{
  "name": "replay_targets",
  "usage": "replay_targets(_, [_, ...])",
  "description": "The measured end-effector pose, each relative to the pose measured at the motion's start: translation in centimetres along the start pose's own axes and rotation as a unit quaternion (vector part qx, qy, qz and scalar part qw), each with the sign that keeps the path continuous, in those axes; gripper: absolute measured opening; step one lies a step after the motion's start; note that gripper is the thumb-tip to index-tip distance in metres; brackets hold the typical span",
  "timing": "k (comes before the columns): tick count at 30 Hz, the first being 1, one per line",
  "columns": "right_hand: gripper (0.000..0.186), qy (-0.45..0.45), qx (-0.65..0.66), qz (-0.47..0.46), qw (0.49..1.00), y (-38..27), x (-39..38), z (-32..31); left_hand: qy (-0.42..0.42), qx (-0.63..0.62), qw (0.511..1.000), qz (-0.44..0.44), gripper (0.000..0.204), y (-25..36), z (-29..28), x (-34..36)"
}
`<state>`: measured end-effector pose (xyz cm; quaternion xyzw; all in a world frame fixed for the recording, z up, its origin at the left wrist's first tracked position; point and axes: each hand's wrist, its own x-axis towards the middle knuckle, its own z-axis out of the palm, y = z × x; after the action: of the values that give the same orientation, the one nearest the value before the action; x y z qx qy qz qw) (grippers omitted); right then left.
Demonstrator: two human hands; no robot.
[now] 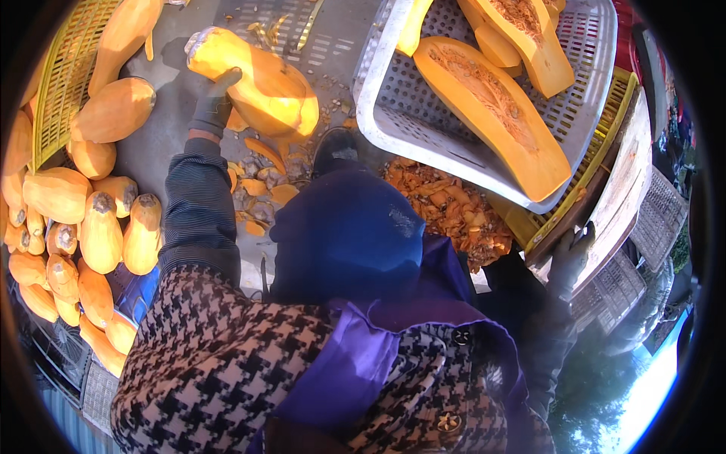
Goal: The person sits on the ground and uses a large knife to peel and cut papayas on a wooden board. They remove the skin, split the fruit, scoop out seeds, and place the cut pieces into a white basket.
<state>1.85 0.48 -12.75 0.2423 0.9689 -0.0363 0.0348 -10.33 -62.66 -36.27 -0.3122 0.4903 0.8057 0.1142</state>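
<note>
Reaching out to the far left, the left hand (214, 102), in a dark grey glove, is curled against the near side of a large peeled squash (257, 85); its fingers (227, 79) wrap onto the yellow flesh, so the hand is closed on it. The squash lies tilted on the grey floor (162, 136), its pale cut end pointing far left, with orange peelings (261, 178) scattered just near of it.

The right hand (571, 257), also gloved, sits at the right edge, its fingers hooked over the near rim of a wooden board (624, 178) that lies under a yellow crate (605, 144). Whether it grips tightly or merely rests there cannot be told.

A white perforated crate (393, 98) sits on top, at the far right, holding halved squashes (491, 113) with their seeded insides facing up. Below its near edge is a heap of orange scraps and seeds (446, 208).

Along the left, a pile of unpeeled tan squashes (83, 227) lies well apart from the peeled one, beside a yellow basket (64, 83). The person wears a houndstooth jacket (219, 356) and a blue apron (348, 234).
</note>
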Motion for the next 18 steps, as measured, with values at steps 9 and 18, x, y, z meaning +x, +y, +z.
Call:
replay_targets(9, [0.046, 0.032, -0.023, -0.04, 0.998, -1.2, -0.1, -0.2, 0.078, -0.098, 0.991, 0.042, 0.056, -6.2, -3.7, -3.5])
replay_targets(18, [0.038, -0.038, -0.009, -0.009, 0.999, -3.4, -1.2, -3.6, 0.062, 0.1, 0.985, 0.127, 0.042, -0.2, -4.7, -4.1])
